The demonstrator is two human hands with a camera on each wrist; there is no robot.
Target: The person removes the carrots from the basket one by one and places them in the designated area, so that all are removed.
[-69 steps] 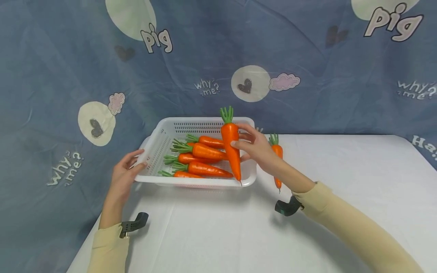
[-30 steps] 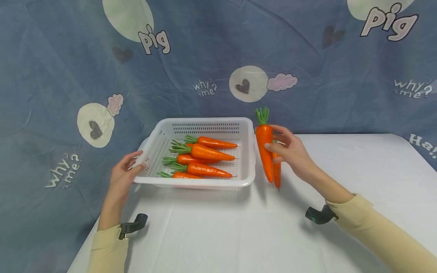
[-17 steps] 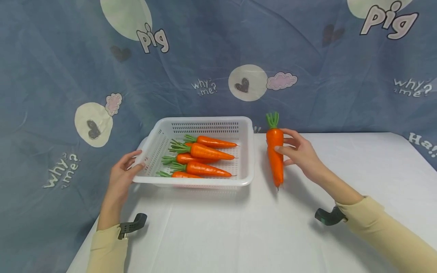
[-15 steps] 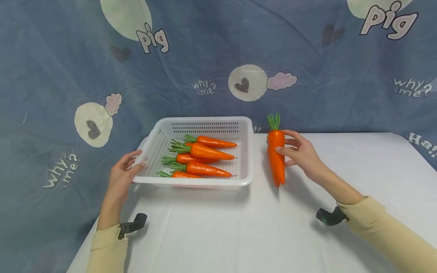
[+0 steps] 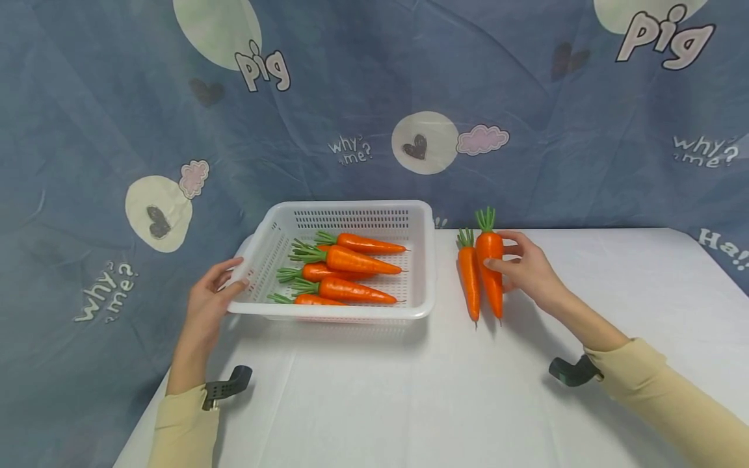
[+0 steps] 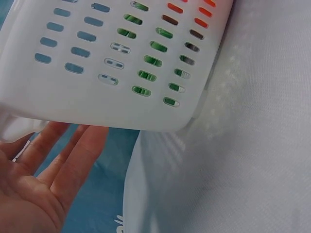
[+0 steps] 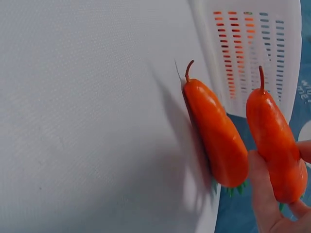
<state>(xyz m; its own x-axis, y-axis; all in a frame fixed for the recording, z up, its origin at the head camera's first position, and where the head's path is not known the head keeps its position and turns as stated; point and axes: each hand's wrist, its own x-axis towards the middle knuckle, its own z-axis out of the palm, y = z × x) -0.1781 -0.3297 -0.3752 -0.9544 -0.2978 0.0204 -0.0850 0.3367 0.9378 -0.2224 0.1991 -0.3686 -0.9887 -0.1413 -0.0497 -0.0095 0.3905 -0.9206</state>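
My left hand [image 5: 207,299] pinches the left rim of a white plastic basket [image 5: 345,312], thumb over the edge and fingers beyond it. Several orange carrots [image 5: 357,290] with green stem tops lie inside, tops pointing left. My right hand [image 5: 526,268] pinches a carrot [image 5: 491,279] between thumb and fingers, its green top at the far end. In the right wrist view that carrot [image 7: 273,133] looks raised off the cloth. Just left of it another carrot [image 5: 469,279] lies on the table, beside the basket.
A white cloth [image 5: 363,390] covers the table. Behind and to the left hangs a blue printed curtain [image 5: 328,97]. The basket's slotted side wall [image 6: 121,58] shows close up in the left wrist view.
My right hand has carried its carrot out from above the basket, rightward past the lying carrot, and lowered it to that carrot's right. The left hand stays on the rim.
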